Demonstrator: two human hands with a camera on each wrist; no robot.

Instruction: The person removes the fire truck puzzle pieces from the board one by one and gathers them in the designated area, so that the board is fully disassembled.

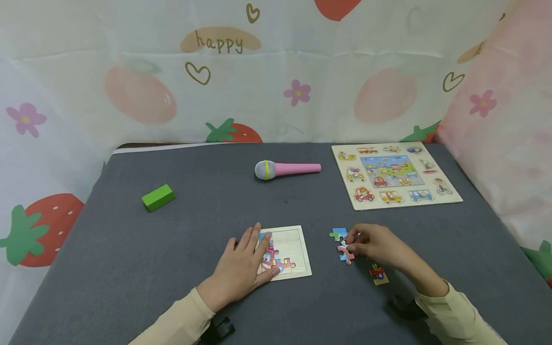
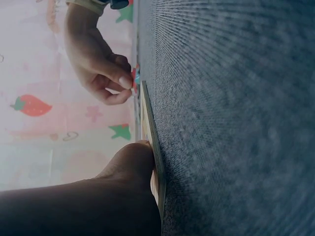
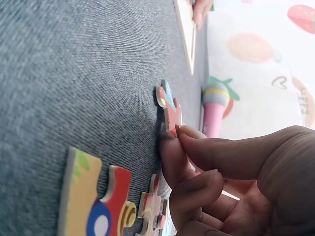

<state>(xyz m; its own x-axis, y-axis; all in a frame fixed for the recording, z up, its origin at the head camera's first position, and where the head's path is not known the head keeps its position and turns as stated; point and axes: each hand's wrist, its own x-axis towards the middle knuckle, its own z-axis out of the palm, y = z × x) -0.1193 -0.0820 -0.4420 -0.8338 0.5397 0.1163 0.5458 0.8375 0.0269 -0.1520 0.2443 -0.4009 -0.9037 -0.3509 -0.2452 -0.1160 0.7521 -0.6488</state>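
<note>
My left hand [image 1: 241, 268] rests with fairly straight fingers over the left part of a small wooden puzzle tray [image 1: 303, 251]. Several fitted jigsaw pieces [image 1: 284, 265] show beside its fingers; others lie hidden under the hand. To the right of the tray, my right hand [image 1: 379, 244] pinches a pink-and-blue jigsaw piece [image 3: 172, 115] between thumb and index finger, low over the cloth. A blue-and-green piece [image 1: 339, 233] lies just beyond those fingertips. Nearer me, below the right wrist, is a yellow piece with a red vehicle part [image 1: 378, 275]; another piece [image 3: 151, 204] sits beside it, partly hidden.
A pink toy microphone [image 1: 297, 168] lies behind the tray. At the back right is a larger wooden vehicle puzzle board [image 1: 345, 179]. A green block [image 1: 158, 197] stands on the left of the grey tablecloth [image 1: 108, 249]. Printed curtains [image 1: 276, 110] hang behind the table.
</note>
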